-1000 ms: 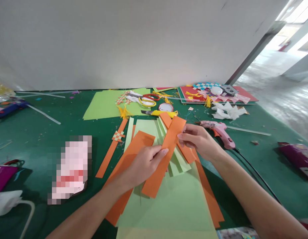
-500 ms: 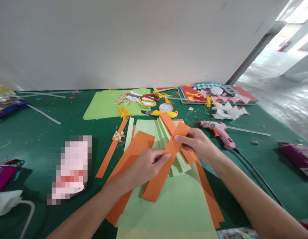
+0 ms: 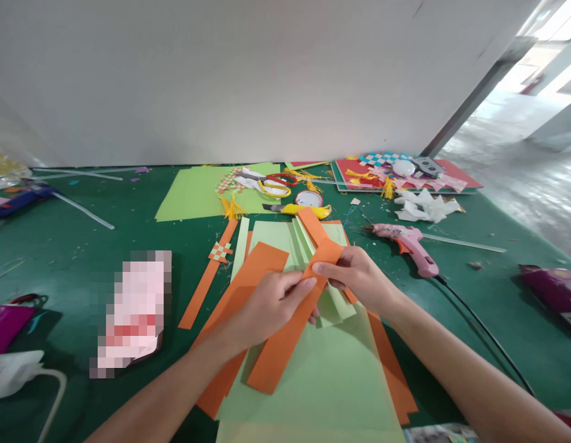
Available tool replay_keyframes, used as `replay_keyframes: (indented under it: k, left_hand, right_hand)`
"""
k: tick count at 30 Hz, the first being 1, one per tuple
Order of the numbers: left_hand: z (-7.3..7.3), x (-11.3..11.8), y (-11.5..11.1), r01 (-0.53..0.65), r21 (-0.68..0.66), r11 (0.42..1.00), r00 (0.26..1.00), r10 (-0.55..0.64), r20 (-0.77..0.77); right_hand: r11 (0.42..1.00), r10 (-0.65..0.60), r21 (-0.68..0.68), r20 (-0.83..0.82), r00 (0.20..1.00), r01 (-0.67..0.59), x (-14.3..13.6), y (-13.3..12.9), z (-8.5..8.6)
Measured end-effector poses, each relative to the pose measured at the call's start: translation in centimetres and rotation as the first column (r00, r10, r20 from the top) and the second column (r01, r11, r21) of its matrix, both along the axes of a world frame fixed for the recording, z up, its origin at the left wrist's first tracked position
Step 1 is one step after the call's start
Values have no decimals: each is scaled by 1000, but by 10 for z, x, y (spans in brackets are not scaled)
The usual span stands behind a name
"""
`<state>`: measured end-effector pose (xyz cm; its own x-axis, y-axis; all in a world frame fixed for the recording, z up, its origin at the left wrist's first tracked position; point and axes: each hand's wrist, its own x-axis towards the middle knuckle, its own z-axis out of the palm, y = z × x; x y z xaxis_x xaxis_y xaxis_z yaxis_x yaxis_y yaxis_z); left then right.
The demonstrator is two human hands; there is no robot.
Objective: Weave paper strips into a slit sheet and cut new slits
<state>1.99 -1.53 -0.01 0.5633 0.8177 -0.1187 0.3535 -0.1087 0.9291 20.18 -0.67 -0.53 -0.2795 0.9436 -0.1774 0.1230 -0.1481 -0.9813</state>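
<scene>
An orange paper strip (image 3: 285, 338) slants across the pale green paper sheets (image 3: 331, 381), held by both hands. My left hand (image 3: 279, 301) pinches it near its middle, thumb on top. My right hand (image 3: 354, 274) grips it closer to its far end, thumb on the face and fingers behind. The far end curves slightly. Wider orange paper (image 3: 262, 264) lies under my left forearm. Pale green strips (image 3: 336, 301) lie beneath my right hand, partly hidden. Left of the pile is a thin orange strip (image 3: 197, 301) with a small woven checkered piece (image 3: 219, 251) on it.
A yellow utility knife (image 3: 313, 211), scissors (image 3: 276, 184) and a tape roll (image 3: 308, 198) lie beyond the papers. At right is a pink glue gun (image 3: 412, 243) with a black cord. A blurred pink object (image 3: 135, 307) lies left. A grey wall (image 3: 221, 80) borders the table's back.
The orange strip has shifted down and toward me, and its far end has gone from flat to slightly curved. Both hands have closed together along it.
</scene>
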Motion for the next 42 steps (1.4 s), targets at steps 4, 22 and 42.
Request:
replay_keyframes:
  k: [4,22,42]
  left_hand:
    - [2,1,-1,20,-58,998,998,-17,56]
    - [5,-1,0,34,-53,998,999,-35,-11]
    - [6,-3,0,56,-74,996,998,-57,-3]
  right_hand:
    - [1000,11,-4,7,1000,-11,4,1,0]
    - [988,153,-17,157,976,-152,23,8,6]
    - [999,25,30,143,989,-30,37,13,12]
